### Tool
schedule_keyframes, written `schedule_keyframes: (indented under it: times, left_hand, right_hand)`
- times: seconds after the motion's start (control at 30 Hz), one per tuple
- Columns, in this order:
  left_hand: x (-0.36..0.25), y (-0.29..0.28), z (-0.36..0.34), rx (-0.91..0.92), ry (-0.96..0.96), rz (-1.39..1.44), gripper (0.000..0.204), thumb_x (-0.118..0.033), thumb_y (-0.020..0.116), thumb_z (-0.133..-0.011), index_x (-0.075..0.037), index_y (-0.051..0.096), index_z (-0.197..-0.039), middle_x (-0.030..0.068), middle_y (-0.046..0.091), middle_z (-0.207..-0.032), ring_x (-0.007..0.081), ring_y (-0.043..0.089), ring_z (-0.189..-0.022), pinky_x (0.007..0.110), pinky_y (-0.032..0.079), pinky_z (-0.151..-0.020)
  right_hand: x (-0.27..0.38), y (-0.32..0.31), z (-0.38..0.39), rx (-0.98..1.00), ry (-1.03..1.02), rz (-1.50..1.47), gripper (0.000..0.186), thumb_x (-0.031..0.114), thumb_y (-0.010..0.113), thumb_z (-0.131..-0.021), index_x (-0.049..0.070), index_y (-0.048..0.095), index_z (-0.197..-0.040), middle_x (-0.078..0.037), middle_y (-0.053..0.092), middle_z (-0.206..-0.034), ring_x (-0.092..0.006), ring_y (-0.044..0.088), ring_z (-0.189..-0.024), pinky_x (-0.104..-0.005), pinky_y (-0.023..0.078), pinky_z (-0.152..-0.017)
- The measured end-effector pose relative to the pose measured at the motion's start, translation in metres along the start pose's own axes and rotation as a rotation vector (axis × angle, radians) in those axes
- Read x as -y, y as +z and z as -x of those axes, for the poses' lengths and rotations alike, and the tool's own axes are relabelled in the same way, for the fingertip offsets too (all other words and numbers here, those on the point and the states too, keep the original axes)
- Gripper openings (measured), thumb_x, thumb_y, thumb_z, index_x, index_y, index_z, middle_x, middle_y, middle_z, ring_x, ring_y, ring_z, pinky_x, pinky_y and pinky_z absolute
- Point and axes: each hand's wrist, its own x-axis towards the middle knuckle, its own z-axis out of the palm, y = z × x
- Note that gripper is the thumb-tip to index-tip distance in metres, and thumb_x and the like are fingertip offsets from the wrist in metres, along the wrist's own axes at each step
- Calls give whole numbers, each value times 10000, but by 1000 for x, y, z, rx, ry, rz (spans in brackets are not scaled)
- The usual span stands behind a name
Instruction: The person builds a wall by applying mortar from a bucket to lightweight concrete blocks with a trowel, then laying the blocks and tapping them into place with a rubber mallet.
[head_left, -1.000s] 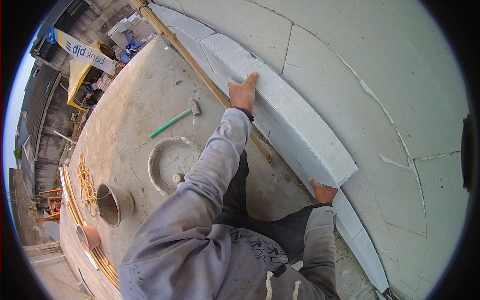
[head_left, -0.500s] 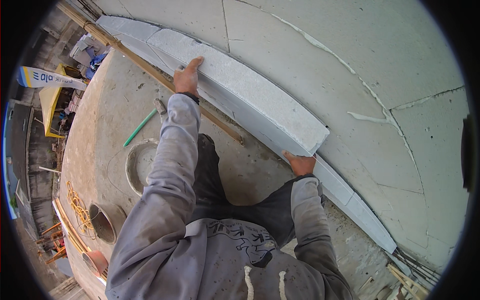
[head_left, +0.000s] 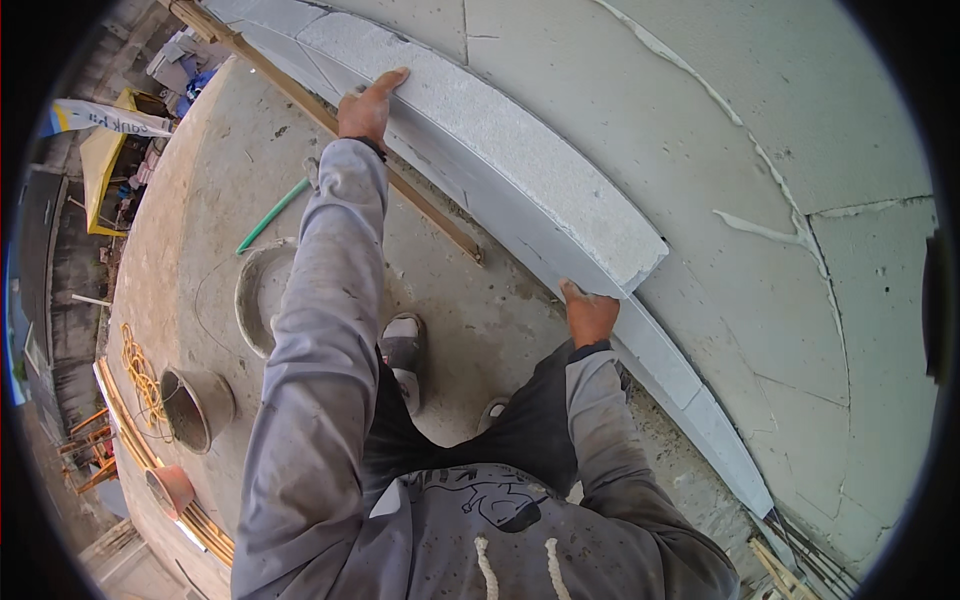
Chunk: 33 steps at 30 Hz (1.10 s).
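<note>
A long pale-grey lightweight concrete block (head_left: 520,155) lies on top of a low course of similar blocks (head_left: 660,365), along the foot of a grey block wall. My left hand (head_left: 366,106) grips its front edge toward the far end, thumb on the top face and fingers against the front side. At the near end, my right hand (head_left: 592,315) holds the lower front corner, its thumb up on the front face. Part of the right fingers is hidden beneath the block.
The block wall (head_left: 640,120) rises on the right. A wooden batten (head_left: 430,215) crosses the concrete floor before the blocks. On the left are a green-handled hammer (head_left: 272,215), a mortar basin (head_left: 250,310), a bucket (head_left: 205,405), yellow rope (head_left: 145,380) and an orange-rimmed pail (head_left: 172,490).
My view has shifted, and my feet now show between the legs. Both hands stay on the block; the right has turned a little around its corner. The block has barely moved against the wall.
</note>
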Motion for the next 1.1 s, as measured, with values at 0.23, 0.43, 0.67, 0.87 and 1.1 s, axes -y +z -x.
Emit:
schedule_keyframes:
  times: [0.23, 0.43, 0.67, 0.87, 1.1]
  left_hand:
    - [27, 9, -11, -19, 34, -68, 674, -295, 742, -656, 150, 460, -1075, 270, 580, -1023, 318, 619, -879, 330, 479, -807]
    - [27, 2, -18, -45, 1, -80, 712, -294, 737, -661, 173, 416, -1091, 280, 572, -1014, 324, 608, -892, 334, 474, -812]
    - [29, -5, 10, -65, 35, -35, 968, -365, 677, -746, 167, 124, -1336, 355, 293, -1337, 408, 321, -1271, 350, 275, -1057]
    - [-67, -130, 59, 562, 502, -124, 781, -459, 582, -813, 113, 346, -1289, 329, 407, -1275, 417, 384, -1227, 405, 319, -1027]
    - [0, -393, 60, 351, 62, -95, 449, -277, 576, -880, 57, 517, -1174, 178, 585, -1119, 249, 571, -1024, 325, 436, -880]
  right_hand:
    - [19, -36, 12, 15, -31, 58, 247, 130, 689, -727, -49, 635, -888, -148, 663, -844, -298, 618, -771, -368, 465, -758]
    - [18, -80, 42, -76, -176, 162, 145, 119, 617, -789, -20, 614, -828, -110, 615, -679, -245, 603, -664, -334, 472, -684]
    - [133, 14, 83, 406, -187, -43, 93, 94, 579, -800, 6, 597, -781, -77, 610, -671, -153, 584, -628, -285, 455, -614]
    - [221, 182, 25, 395, -689, -244, 247, 195, 611, -837, 13, 584, -1001, -69, 634, -936, -164, 600, -785, -283, 475, -695]
    - [299, 407, -33, 1123, -193, -47, 538, 202, 562, -848, 87, 352, -1331, -63, 618, -854, -139, 590, -718, -281, 494, -635]
